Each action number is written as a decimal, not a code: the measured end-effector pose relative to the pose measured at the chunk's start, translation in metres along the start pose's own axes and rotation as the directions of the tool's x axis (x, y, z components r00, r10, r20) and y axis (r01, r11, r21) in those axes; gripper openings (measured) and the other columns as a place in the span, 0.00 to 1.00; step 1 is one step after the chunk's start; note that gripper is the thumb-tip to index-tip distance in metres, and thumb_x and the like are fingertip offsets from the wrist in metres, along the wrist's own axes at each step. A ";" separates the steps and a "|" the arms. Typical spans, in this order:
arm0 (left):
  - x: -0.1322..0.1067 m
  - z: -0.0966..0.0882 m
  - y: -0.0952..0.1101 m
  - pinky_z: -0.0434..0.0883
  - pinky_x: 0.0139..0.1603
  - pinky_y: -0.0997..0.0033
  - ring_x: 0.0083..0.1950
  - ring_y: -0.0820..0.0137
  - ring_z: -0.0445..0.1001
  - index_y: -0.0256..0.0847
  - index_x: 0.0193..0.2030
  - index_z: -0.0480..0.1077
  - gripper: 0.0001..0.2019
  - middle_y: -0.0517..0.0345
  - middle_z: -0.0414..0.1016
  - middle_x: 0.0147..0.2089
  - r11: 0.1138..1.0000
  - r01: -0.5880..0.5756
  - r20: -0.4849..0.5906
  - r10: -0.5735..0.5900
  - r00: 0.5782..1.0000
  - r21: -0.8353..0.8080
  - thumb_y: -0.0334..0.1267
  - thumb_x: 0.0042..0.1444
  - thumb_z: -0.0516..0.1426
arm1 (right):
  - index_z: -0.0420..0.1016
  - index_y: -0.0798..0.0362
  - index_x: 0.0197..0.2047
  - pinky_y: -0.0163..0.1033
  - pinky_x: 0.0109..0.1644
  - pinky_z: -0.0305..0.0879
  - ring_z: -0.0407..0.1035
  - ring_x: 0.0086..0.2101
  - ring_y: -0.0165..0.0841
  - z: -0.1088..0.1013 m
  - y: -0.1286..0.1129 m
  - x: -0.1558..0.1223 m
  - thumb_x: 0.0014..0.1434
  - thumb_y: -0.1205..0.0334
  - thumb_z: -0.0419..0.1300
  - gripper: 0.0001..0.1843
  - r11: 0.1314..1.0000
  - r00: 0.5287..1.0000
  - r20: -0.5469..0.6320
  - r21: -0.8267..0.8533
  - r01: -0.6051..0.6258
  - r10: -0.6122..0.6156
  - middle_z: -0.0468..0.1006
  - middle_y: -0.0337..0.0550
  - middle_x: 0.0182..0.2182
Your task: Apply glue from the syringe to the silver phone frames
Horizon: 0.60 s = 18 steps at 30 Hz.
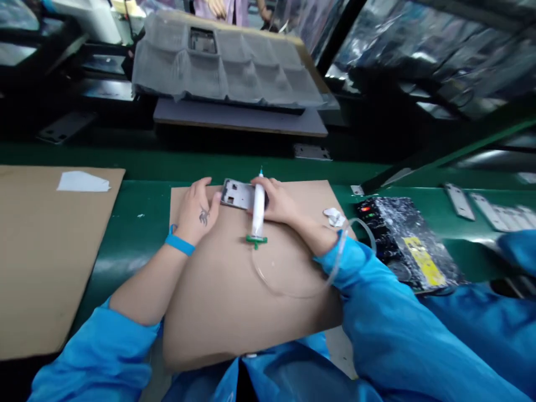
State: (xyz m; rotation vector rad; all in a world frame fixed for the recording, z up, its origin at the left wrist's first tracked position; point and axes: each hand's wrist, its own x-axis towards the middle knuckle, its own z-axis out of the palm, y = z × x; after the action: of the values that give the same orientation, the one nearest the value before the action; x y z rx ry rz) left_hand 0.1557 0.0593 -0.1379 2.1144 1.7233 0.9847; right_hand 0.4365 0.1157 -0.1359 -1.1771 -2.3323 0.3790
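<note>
On the brown cardboard sheet [226, 273] in front of me lies a grey metal phone frame [237, 194] with small cutouts. My left hand [199, 209] rests at the frame's left end, fingers stretched and spread, thumb tip at or very near its edge. My right hand [276, 200] is closed around a white dispensing syringe [258, 209], held with its teal needle pointing away from me and its green cap toward me. The right part of the frame is hidden behind the syringe and hand. A clear air hose [288, 295] runs from the green cap.
At right stands a worn black dispenser box [408, 240] with a yellow label, metal parts [459, 201] beyond it. Crumpled white tissue [334, 217] sits beside my right wrist. A translucent compartment tray [243, 72] is raised at the back; another cardboard sheet [37, 251] lies left.
</note>
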 end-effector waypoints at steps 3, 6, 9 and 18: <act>-0.003 0.000 0.006 0.77 0.75 0.36 0.71 0.42 0.78 0.37 0.70 0.70 0.30 0.34 0.80 0.66 0.996 -0.076 0.088 0.079 0.993 -0.036 0.58 0.73 0.57 | 0.70 0.48 0.71 0.68 0.62 0.76 0.75 0.56 0.62 0.008 -0.014 -0.036 0.59 0.43 0.78 0.43 0.999 1.000 0.001 0.033 -0.008 0.008 0.84 0.60 0.60; -0.005 0.002 0.004 0.74 0.76 0.32 0.71 0.37 0.76 0.38 0.67 0.72 0.33 0.35 0.80 0.66 0.987 -0.155 0.138 0.149 0.979 0.034 0.58 0.64 0.66 | 0.69 0.50 0.72 0.64 0.64 0.77 0.75 0.58 0.59 0.013 -0.025 -0.038 0.64 0.45 0.76 0.40 0.993 0.998 0.023 0.101 0.061 -0.064 0.84 0.60 0.61; -0.002 0.001 -0.006 0.72 0.79 0.29 0.75 0.35 0.74 0.38 0.71 0.70 0.39 0.33 0.78 0.70 0.990 -0.135 0.130 0.128 0.983 0.041 0.58 0.59 0.69 | 0.70 0.52 0.72 0.61 0.66 0.76 0.75 0.59 0.57 0.014 -0.032 -0.025 0.65 0.47 0.77 0.40 0.986 0.991 0.070 0.127 0.104 -0.113 0.84 0.60 0.60; 0.006 -0.012 -0.008 0.74 0.78 0.31 0.76 0.37 0.75 0.40 0.75 0.66 0.44 0.36 0.77 0.72 0.995 -0.094 0.181 0.098 0.979 -0.034 0.60 0.58 0.70 | 0.71 0.48 0.74 0.65 0.70 0.71 0.74 0.63 0.59 0.007 -0.025 -0.025 0.61 0.48 0.81 0.44 0.994 0.995 0.085 0.096 0.047 -0.055 0.84 0.58 0.62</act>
State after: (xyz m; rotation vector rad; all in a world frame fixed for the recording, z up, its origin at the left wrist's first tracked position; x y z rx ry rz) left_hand 0.1423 0.0643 -0.1316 2.2140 1.5270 0.8027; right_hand 0.4287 0.0812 -0.1377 -1.0742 -2.3859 0.5253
